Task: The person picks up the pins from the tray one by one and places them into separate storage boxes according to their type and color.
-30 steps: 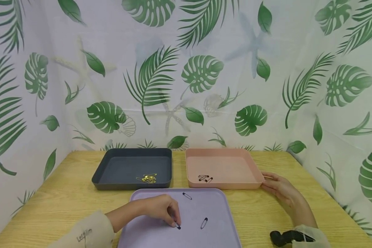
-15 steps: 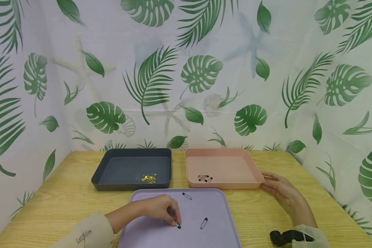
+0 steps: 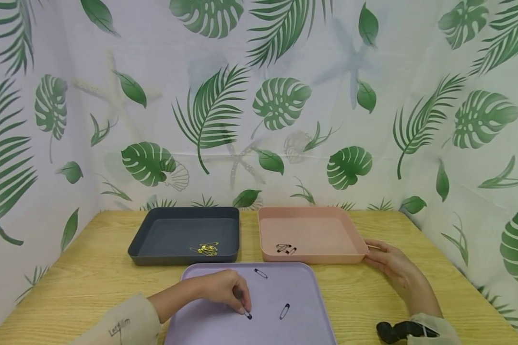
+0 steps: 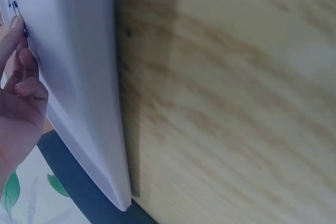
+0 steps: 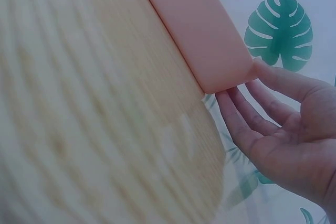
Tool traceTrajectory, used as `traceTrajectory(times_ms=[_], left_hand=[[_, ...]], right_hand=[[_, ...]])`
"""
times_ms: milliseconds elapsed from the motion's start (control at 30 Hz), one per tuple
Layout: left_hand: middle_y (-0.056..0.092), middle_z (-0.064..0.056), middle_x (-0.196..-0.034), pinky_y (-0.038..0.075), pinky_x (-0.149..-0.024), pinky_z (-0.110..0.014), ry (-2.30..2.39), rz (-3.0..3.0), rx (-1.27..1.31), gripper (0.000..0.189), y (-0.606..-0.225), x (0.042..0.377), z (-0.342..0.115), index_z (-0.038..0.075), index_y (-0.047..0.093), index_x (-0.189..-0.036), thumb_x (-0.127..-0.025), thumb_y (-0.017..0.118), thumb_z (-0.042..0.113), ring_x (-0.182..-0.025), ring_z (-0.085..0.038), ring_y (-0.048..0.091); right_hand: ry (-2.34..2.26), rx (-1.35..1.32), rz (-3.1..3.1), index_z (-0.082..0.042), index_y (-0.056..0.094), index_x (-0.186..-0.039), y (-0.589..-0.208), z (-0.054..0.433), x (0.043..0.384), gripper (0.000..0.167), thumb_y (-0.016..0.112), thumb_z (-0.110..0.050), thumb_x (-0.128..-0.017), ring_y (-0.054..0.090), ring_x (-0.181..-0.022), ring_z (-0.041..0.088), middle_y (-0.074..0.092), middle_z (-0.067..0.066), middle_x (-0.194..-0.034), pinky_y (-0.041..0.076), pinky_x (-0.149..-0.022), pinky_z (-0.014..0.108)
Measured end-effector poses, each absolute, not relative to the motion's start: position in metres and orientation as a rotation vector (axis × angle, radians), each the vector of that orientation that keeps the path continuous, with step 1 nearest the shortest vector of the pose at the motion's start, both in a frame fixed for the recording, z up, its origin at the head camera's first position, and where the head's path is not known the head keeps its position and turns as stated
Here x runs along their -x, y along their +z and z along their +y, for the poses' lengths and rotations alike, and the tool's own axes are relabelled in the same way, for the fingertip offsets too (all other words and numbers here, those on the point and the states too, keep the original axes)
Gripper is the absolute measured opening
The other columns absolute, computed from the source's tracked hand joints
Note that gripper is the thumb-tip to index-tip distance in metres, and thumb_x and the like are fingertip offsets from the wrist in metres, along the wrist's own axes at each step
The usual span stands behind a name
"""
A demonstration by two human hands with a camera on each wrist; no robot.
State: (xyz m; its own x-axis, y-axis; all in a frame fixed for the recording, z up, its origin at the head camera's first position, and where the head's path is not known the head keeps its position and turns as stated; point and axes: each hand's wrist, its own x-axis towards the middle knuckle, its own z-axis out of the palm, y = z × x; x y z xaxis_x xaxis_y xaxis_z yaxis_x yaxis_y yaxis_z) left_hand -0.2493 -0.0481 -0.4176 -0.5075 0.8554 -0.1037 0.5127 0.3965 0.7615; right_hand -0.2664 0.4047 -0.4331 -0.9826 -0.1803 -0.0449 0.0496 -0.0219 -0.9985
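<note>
My left hand [image 3: 228, 291] is over the lilac tray [image 3: 302, 330], its thumb and fingertips pinching a black safety pin [image 3: 248, 315] at the tray's surface. Two more black safety pins lie on that tray: one near its far edge [image 3: 261, 273], one right of the hand [image 3: 284, 311]. In the left wrist view the left hand [image 4: 23, 100] shows at the left edge, its fingertips at the pin. My right hand [image 3: 390, 266] touches the right front corner of the pink tray [image 3: 315, 258]. There, in the right wrist view, the right hand's [image 5: 289, 124] fingers reach out fairly straight against the tray.
A dark grey tray [image 3: 181, 260] at the back left holds several gold safety pins [image 3: 208, 248]. Several black safety pins [image 3: 286, 248] lie inside the pink tray. All trays stand on a wooden table [image 3: 82, 273]; a leaf-patterned cloth [image 3: 224, 182] surrounds it on three sides.
Hardly anything differs. The left hand keeps pinching the safety pin at the same spot, and the right hand stays at the pink tray's corner.
</note>
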Motion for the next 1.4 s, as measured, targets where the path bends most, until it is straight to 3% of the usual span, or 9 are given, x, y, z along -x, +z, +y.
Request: traceTrajectory(times_ms=[600,833,1100,1400], left_hand=[[0.064,0.012,-0.076,0.041,-0.057,-0.013,0.976,2.15,-1.213,0.009,-0.42,0.248,-0.049,0.004,0.072,-0.078,-0.073,0.073,-0.003,-0.065,0.004,0.049],[0.066,0.005,-0.075,0.036,-0.053,-0.013,0.982,2.128,-1.182,0.007,-0.418,0.249,-0.049,0.004,0.073,-0.081,-0.077,0.071,-0.001,-0.062,0.002,0.047],[0.068,0.0,-0.078,0.041,-0.053,-0.014,1.07,2.163,-1.172,0.007,-0.416,0.257,-0.043,0.004,0.073,-0.084,-0.078,0.07,0.002,-0.062,0.0,0.051],[0.067,0.001,-0.078,0.04,-0.051,-0.019,1.235,2.252,-0.905,0.009,-0.408,0.265,-0.031,0.006,0.074,-0.084,-0.078,0.07,0.003,-0.061,-0.006,0.05]], right_hand=[[-2.139,0.116,2.072,0.016,0.023,-0.136,-0.431,0.403,0.265,0.056,0.053,0.001,-0.091,0.058,-0.098,0.012,0.055,0.004,-0.113,0.046,-0.088,0.029],[-2.124,0.113,2.085,0.017,0.02,-0.136,-0.431,0.403,0.265,0.058,0.053,0.0,-0.092,0.058,-0.098,0.012,0.054,0.005,-0.115,0.046,-0.088,0.03],[-2.122,0.108,2.084,0.017,0.019,-0.136,-0.431,0.403,0.265,0.058,0.053,0.001,-0.092,0.058,-0.098,0.012,0.054,0.005,-0.115,0.046,-0.088,0.03],[-2.142,0.101,2.053,0.016,0.019,-0.137,-0.432,0.404,0.266,0.059,0.054,0.001,-0.091,0.058,-0.099,0.013,0.055,0.005,-0.114,0.045,-0.089,0.03]])
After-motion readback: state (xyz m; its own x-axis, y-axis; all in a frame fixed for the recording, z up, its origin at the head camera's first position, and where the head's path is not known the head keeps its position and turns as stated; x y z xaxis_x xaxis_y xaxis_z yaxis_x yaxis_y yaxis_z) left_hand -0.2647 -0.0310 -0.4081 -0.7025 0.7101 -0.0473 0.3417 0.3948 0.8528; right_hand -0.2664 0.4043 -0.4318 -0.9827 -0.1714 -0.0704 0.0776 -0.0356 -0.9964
